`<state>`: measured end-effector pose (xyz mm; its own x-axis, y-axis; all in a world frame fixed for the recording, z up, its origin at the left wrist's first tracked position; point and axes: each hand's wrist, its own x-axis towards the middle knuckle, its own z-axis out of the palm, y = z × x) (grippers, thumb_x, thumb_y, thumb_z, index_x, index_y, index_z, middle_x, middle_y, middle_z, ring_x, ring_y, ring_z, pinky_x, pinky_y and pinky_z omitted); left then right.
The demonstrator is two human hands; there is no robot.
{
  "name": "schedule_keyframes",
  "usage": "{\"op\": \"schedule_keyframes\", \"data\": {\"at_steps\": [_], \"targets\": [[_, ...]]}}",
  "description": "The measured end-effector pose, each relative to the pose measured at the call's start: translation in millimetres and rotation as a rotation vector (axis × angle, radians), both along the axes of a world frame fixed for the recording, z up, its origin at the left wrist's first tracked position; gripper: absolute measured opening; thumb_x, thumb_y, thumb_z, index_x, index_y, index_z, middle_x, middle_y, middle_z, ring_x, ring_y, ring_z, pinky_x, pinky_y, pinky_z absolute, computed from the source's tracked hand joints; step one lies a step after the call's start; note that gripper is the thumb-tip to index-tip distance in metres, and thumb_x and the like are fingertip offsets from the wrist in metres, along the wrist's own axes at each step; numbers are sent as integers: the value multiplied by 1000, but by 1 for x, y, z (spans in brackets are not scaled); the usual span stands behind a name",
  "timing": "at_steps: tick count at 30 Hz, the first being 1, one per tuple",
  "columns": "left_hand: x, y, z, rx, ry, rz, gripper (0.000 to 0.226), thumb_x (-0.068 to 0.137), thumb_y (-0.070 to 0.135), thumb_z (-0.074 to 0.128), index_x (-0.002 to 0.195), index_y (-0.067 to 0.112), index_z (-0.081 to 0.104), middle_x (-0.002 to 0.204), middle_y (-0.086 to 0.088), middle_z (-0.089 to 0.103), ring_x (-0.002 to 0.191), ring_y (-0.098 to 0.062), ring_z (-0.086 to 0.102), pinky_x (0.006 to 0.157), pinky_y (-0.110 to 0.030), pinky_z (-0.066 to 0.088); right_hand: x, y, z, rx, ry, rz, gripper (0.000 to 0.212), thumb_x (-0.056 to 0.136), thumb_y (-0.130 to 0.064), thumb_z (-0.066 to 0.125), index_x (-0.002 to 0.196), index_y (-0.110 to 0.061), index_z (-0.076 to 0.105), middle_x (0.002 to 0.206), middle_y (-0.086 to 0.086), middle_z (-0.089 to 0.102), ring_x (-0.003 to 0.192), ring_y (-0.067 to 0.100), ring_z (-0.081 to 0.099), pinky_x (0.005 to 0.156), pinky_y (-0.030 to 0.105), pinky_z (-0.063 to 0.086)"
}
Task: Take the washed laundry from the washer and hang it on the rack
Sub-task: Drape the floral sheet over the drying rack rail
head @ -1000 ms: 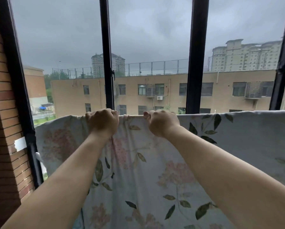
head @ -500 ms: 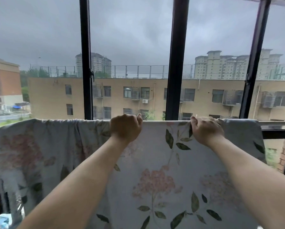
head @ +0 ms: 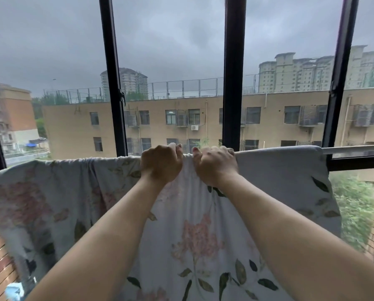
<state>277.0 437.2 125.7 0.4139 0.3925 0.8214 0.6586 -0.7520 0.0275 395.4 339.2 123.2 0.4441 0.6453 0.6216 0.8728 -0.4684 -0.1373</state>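
Floral sheet [head: 194, 235]: draped over rail [head: 355, 149], top fold gripped by left hand [head: 161, 162] and right hand [head: 214, 165]; spreading step, next smoothing bunched cloth left of hands.

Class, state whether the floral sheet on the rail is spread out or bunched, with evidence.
Mostly spread: the floral sheet hangs flat over the rail, bunched only left of the left hand.

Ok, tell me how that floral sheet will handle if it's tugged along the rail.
Floppy, probably: the floral sheet drapes over the rail and bunches into folds. It likely slides readily, since the bare rail looks smooth.
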Motion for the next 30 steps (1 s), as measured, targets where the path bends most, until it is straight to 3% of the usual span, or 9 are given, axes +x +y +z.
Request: {"op": "schedule_keyframes", "data": {"at_steps": [8, 14, 18, 20, 23, 26, 30], "targets": [[-4, 1, 1, -53, -72, -134, 24, 101, 29, 40, 97, 15, 60, 76, -10, 71, 69, -32, 68, 63, -32, 45, -16, 4, -3, -9, 15, 80, 60, 102, -50, 11, 116, -14, 56, 119, 14, 60, 114, 32, 50, 101, 46, 31], [-14, 7, -5, 55, -32, -124, 24, 103, 28, 39, 98, 16, 59, 68, -6, 69, 58, -31, 65, 58, -30, 37, 7, -14, -2, 2, 51, 137, 56, 103, -48, 13, 113, -17, 59, 120, 9, 61, 117, 28, 50, 104, 43, 31], [-26, 17, -8, 99, -70, -50, 18, 100, 20, 45, 90, 14, 58, 54, -6, 61, 43, -24, 45, 65, -36, 44, 12, -15, -4, 1, 51, 111, 55, 103, -47, 14, 114, -19, 59, 120, 7, 61, 117, 28, 49, 106, 42, 30], [-29, 18, -7, 111, -53, 62, 24, 101, 24, 41, 89, 14, 60, 54, -6, 60, 47, -21, 39, 78, -40, 42, 9, -12, -4, 4, 48, 92, 55, 103, -48, 15, 116, -18, 59, 123, 8, 60, 119, 29, 48, 106, 42, 28], [-29, 14, -4, -51, -8, 153, 42, 104, 37, 26, 98, 18, 63, 76, -8, 69, 66, -27, 58, 88, -42, 35, 2, -7, -4, 3, 47, 87, 58, 102, -51, 14, 116, -17, 59, 124, 9, 59, 121, 29, 47, 107, 42, 27], [-20, 6, -3, -84, 14, 121, 55, 104, 48, 19, 104, 19, 65, 90, -10, 73, 83, -29, 66, 91, -43, 35, 1, -5, -3, 5, 64, 114, 60, 102, -51, 12, 115, -16, 59, 124, 10, 60, 120, 30, 48, 106, 43, 29], [8, -12, 1, -78, 46, -21, 52, 104, 48, 22, 102, 19, 65, 93, -8, 72, 84, -27, 66, 87, -40, 38, 11, -10, 2, 51, 117, 194, 58, 104, -48, 14, 113, -17, 63, 119, 9, 64, 114, 29, 54, 101, 41, 36]]}}
